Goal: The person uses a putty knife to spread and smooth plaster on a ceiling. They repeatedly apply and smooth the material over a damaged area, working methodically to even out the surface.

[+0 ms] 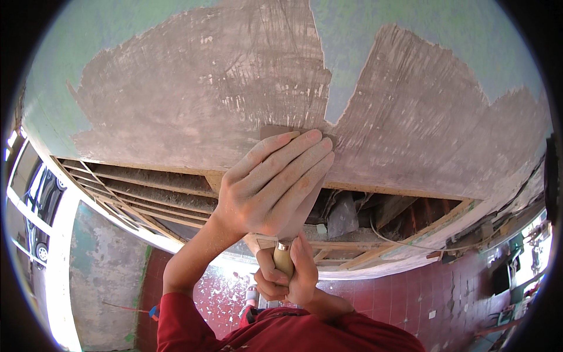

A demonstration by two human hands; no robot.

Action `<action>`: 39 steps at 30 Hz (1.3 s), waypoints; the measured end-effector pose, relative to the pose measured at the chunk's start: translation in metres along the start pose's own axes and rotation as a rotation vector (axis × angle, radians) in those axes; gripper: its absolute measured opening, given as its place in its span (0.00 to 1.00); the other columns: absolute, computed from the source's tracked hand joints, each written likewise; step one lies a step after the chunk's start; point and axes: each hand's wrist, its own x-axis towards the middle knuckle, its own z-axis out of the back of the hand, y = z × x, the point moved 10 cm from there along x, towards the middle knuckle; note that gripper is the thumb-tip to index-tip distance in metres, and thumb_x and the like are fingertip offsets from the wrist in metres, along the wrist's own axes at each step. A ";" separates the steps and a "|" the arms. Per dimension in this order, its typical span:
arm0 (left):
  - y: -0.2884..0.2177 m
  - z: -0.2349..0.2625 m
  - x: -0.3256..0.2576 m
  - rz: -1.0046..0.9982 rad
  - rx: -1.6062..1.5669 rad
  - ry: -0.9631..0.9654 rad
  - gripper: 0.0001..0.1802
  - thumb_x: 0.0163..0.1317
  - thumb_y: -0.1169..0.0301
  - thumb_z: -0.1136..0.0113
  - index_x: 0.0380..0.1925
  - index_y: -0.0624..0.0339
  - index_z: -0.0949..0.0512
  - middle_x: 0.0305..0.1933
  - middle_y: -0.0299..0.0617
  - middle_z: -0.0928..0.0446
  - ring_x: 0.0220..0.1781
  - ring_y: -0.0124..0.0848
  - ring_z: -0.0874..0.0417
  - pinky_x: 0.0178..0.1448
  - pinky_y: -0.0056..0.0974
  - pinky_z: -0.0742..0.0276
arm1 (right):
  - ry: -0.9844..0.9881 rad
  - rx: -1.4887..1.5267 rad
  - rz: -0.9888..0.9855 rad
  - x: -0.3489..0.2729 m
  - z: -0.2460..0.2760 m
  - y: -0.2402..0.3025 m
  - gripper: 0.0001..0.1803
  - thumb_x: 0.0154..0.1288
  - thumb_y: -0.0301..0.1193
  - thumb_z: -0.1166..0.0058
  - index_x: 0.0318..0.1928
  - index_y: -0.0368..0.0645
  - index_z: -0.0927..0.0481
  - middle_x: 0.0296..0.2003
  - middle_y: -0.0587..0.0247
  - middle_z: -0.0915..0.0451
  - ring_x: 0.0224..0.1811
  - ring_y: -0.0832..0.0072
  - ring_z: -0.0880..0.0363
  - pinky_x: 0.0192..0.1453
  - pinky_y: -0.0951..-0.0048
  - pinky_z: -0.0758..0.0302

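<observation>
My right hand point(300, 271) is closed around the pale wooden handle of a scraper point(284, 258), its wide metal blade pointing up. My left hand point(275, 185), dusted white, lies flat over the blade with fingers stretched out, covering most of it. The blade's top edge touches a surface point(193, 100) where a large grey-brown patch shows through green paint. Just above the fingertips, a narrow tongue of green paint point(334, 97) runs down to a point between two scraped areas.
Below the surface's lower edge are openings with wooden slats point(152, 190) on the left and a loose cable point(404, 242) on the right. Paint flecks lie on the red tiled floor point(217, 299). A parked car point(42, 205) shows through the opening at far left.
</observation>
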 end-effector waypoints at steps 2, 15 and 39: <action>0.002 0.001 0.005 0.001 -0.015 -0.032 0.15 0.42 0.79 0.36 0.35 0.64 0.16 0.42 0.40 0.16 0.50 0.34 0.16 0.55 0.37 0.21 | -0.023 0.004 -0.013 0.001 -0.004 0.002 0.26 0.78 0.48 0.70 0.68 0.49 0.47 0.16 0.67 0.43 0.08 0.83 0.53 0.10 0.79 0.54; 0.003 0.006 0.023 0.089 0.048 0.020 0.12 0.42 0.79 0.33 0.31 0.61 0.15 0.37 0.38 0.15 0.46 0.32 0.14 0.52 0.35 0.20 | 0.052 -0.074 -0.116 0.001 -0.008 0.011 0.29 0.76 0.53 0.71 0.68 0.52 0.48 0.16 0.69 0.42 0.08 0.84 0.51 0.08 0.81 0.52; 0.007 0.006 0.020 0.119 0.048 0.004 0.13 0.41 0.81 0.33 0.31 0.59 0.14 0.37 0.37 0.14 0.46 0.31 0.14 0.54 0.36 0.20 | 0.029 -0.072 -0.096 0.004 -0.012 0.010 0.26 0.77 0.50 0.72 0.67 0.53 0.49 0.16 0.68 0.42 0.08 0.84 0.51 0.07 0.82 0.53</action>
